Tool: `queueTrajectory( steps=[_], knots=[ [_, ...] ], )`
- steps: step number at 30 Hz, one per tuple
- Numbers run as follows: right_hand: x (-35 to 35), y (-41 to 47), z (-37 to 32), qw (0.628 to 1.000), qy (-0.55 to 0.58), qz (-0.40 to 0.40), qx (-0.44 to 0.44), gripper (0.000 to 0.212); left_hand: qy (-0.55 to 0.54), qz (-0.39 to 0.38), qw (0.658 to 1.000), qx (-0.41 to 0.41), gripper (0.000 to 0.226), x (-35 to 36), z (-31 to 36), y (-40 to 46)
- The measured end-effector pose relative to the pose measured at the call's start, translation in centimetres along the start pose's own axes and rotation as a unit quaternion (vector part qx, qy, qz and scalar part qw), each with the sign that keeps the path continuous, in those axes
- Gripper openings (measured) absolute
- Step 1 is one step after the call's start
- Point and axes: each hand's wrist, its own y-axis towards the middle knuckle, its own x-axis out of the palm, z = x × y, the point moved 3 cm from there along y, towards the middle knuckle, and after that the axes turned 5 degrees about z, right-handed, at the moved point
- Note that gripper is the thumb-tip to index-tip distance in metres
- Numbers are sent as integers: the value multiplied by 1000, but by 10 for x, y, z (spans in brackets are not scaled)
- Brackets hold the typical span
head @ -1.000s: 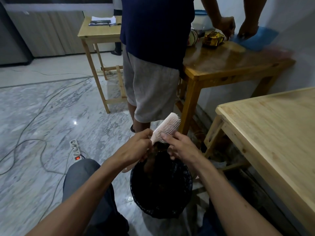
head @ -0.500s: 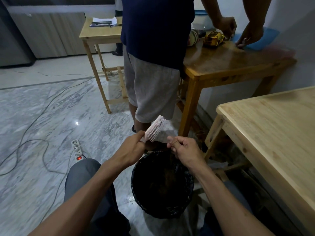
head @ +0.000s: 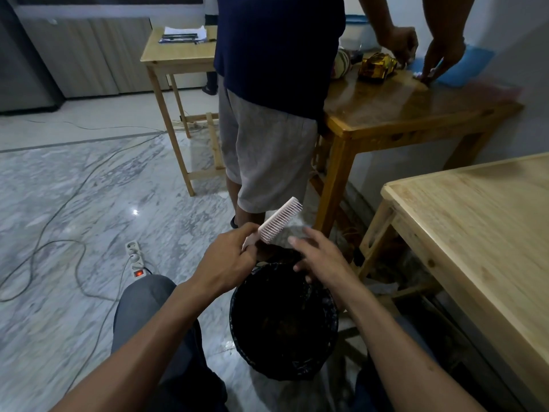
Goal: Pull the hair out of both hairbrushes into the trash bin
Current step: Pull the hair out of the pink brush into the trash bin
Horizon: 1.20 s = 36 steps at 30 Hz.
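Brush (head: 280, 220) sits just above the far rim of the bin (head: 283, 322), its handle gripped in the left hand (head: 228, 267). Right hand (head: 319, 258), fingers spread and empty, hovers over the bin. Loose strands could drift past the rim onto the floor.

A person in a dark blue shirt (head: 279, 46) and grey shorts (head: 267, 156) stands at a varnished wooden table (head: 395, 111) bearing a gold toy car (head: 376, 66) and a blue cloth (head: 463, 66). A pale wooden table (head: 481, 221) sits at right; another small table (head: 178, 55) holds papers (head: 182, 34). A power strip (head: 135, 258) and cables (head: 50, 233) lie on the marble floor (head: 74, 188)
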Motion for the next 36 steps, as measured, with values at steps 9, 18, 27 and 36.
queueTrajectory(
  steps=[9,18,27,36],
  knots=[
    [2,12,-7,989,135,62,0,15,-79,-31,996,0,24,4,4,-8],
    [7,8,-8,978,-150,148,3,27,105,-19,994,29,22,19,-8,-11],
    [-15,-6,5,982,-141,120,27,21,161,35,986,-18,19,2,-20,-3],
    [-15,-4,30,970,-238,39,33,24,133,81,987,-27,18,-2,-20,1]
  ],
)
